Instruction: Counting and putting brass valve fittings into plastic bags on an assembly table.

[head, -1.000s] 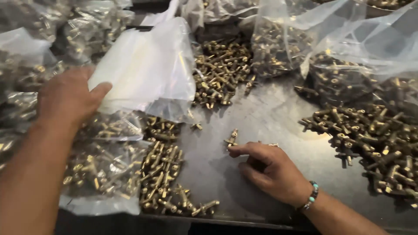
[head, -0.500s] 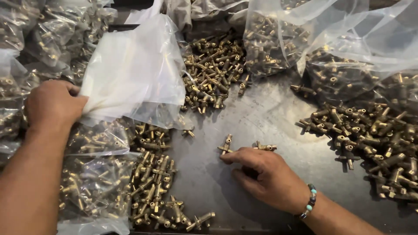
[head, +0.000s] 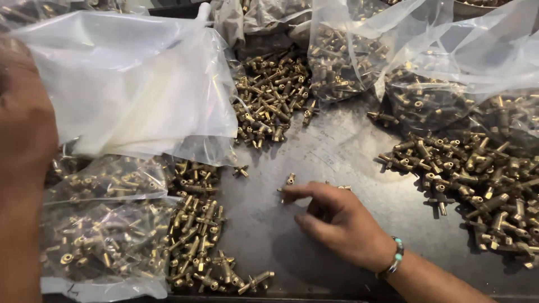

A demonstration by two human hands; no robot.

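Two hands: both over the tabletop (head: 337, 146).
Right hand (head: 337, 221): fingers loosely open, forefinger touching a brass fitting (head: 289, 180) at centre.
Left hand (head: 22, 118): far left, against an empty bag (head: 135, 90); grip hidden, cannot tell.

All I'm seeing package-wise is clear plastic bags: a big, mostly empty clear bag (head: 140, 84) top left, filled bags of brass fittings (head: 106, 224) bottom left, plus more bulging bags (head: 404, 50) along the top right.

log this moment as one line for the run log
left hand: holds empty clear plastic bag | right hand: fingertips on loose brass fitting on metal table | around: brass fitting piles, filled bags
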